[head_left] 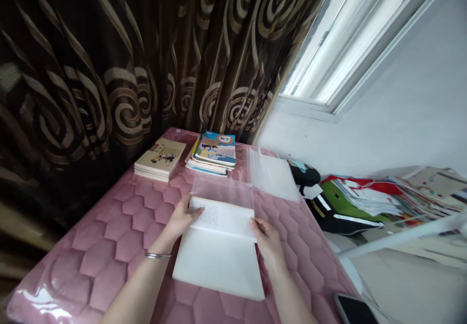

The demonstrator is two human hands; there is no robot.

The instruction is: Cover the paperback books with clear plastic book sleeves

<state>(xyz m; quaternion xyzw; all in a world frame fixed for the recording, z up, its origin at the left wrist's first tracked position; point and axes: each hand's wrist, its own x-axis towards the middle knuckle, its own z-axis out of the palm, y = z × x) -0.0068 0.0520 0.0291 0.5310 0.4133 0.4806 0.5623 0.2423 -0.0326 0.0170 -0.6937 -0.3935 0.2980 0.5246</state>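
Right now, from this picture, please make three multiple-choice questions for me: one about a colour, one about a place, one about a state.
1. What colour is the padded cover on the table?
A) Green B) Grey C) Pink

2. Where is the stack of books with the blue top cover?
A) On the padded cover B) On the floor C) On the windowsill

3. How does the book under the left hand and right hand lie?
A) Closed B) Open C) Standing upright

Answers:
1 C: the quilted surface shows pink.
2 A: the stack rests at the cover's far end.
3 B: a printed page lies exposed.
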